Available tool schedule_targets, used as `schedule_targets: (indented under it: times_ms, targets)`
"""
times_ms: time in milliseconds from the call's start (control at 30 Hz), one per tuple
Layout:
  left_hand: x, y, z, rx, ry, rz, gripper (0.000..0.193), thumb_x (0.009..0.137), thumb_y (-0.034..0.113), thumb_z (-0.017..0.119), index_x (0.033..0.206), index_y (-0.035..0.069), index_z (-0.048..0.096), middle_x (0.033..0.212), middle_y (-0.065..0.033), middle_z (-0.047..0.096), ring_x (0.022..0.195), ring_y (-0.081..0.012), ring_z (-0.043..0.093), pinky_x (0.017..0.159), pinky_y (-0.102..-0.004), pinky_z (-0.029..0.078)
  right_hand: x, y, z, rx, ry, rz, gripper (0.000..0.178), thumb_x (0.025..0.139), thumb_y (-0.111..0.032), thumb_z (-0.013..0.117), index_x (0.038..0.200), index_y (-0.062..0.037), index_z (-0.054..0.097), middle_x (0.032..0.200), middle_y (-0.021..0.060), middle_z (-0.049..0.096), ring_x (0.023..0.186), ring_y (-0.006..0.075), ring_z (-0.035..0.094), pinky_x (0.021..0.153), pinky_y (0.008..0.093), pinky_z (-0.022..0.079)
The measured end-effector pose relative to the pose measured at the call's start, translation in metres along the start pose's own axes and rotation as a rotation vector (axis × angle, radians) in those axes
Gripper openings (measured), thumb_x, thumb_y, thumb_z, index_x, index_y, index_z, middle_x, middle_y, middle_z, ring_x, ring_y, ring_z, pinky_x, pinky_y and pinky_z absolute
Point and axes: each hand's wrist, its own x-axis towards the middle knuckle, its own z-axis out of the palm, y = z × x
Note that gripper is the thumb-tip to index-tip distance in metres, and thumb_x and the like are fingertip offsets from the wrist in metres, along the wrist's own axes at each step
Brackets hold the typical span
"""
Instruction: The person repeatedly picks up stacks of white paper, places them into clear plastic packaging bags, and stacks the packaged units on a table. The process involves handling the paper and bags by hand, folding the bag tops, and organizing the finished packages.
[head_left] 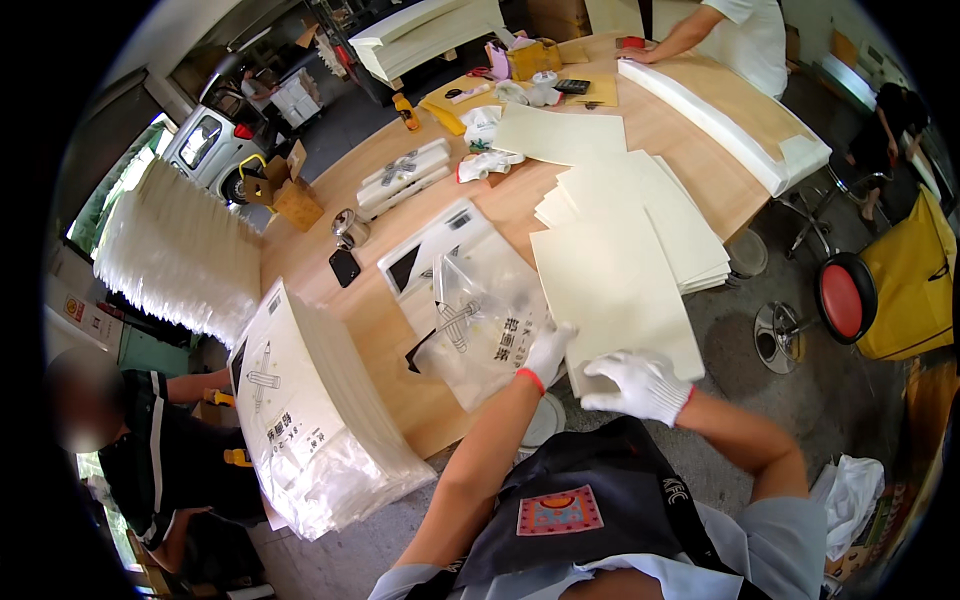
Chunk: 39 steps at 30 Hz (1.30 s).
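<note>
Both my hands wear white knitted gloves. My left hand point(547, 357) is at the seam between a clear printed plastic bag point(475, 335) and a stack of cream paper sheets point(610, 280). It touches the bag's right edge; its fingers are blurred, so I cannot tell whether they grip. At the near edge of the paper, my right hand point(638, 386) is open, thumb and fingers apart. The bag lies partly over a filled paper pack point(455, 235). More fanned cream sheets point(685, 225) lie beyond the stack.
A tall pile of printed plastic bags point(310, 400) stands at the table's left edge, beside a person in black point(190, 440). A phone point(344, 267), a metal tin point(349, 228) and wrapped packs point(404, 178) lie beyond. Another person's hand point(640, 54) rests across the table. A red-seated stool point(846, 296) stands right.
</note>
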Motion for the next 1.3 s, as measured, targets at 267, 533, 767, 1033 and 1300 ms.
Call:
schedule_targets:
  times_ms: [267,533,767,1033,1300]
  targets:
    - [-0.063,0.07,0.0,1.068,-0.165,-0.178,0.064,0.081,0.026,0.058,0.135,-0.001,0.036,0.12,-0.0273,0.054,0.107,-0.0349,0.058,0.087,-0.0368,0.048,-0.044,0.095,0.074,1.55,0.32,0.668,0.042,0.088,-0.024,0.063,0.117,0.0049,0.054,0.117,0.0117,0.059,0.111,0.0198,0.053,0.096,0.0314,0.041]
    - [-0.087,0.053,-0.001,0.665,-0.148,0.202,0.067,0.083,0.021,0.057,0.142,0.006,0.029,0.117,-0.0175,0.049,0.09,-0.0247,0.044,0.08,-0.0321,0.042,-0.01,0.03,0.032,0.206,0.349,0.566,0.032,0.085,-0.034,0.061,0.097,-0.0055,0.067,0.077,0.0159,0.066,0.072,0.0288,0.065,0.065,0.0368,0.049]
    - [-0.138,0.18,-0.082,0.127,0.209,0.538,0.048,0.095,0.029,0.048,0.137,0.007,0.044,0.096,-0.0035,0.066,0.067,-0.0115,0.059,0.064,-0.0291,0.049,0.038,-0.032,-0.064,-0.399,-0.068,-0.418,0.017,0.08,-0.026,0.061,0.079,-0.0094,0.063,0.07,0.0084,0.06,0.065,0.0301,0.06,0.06,0.0403,0.05]
    - [-0.194,0.055,-0.041,0.893,0.119,0.812,0.029,0.078,-0.001,0.053,0.104,0.008,0.062,0.093,-0.0125,0.067,0.074,-0.0298,0.065,0.063,-0.0364,0.052,0.095,-0.017,0.01,0.774,-0.483,0.379,0.031,0.083,-0.037,0.059,0.103,-0.0144,0.068,0.091,0.0096,0.069,0.08,0.0263,0.066,0.068,0.0353,0.052]
    - [-0.154,0.105,0.035,1.042,-0.009,0.871,0.03,0.07,0.003,0.06,0.096,0.016,0.065,0.08,-0.0073,0.064,0.068,-0.0279,0.063,0.059,-0.0364,0.05,0.116,-0.072,0.056,-0.239,-0.215,-0.005,0.039,0.083,-0.039,0.059,0.108,-0.0099,0.062,0.1,0.013,0.063,0.094,0.0279,0.06,0.082,0.0395,0.047]
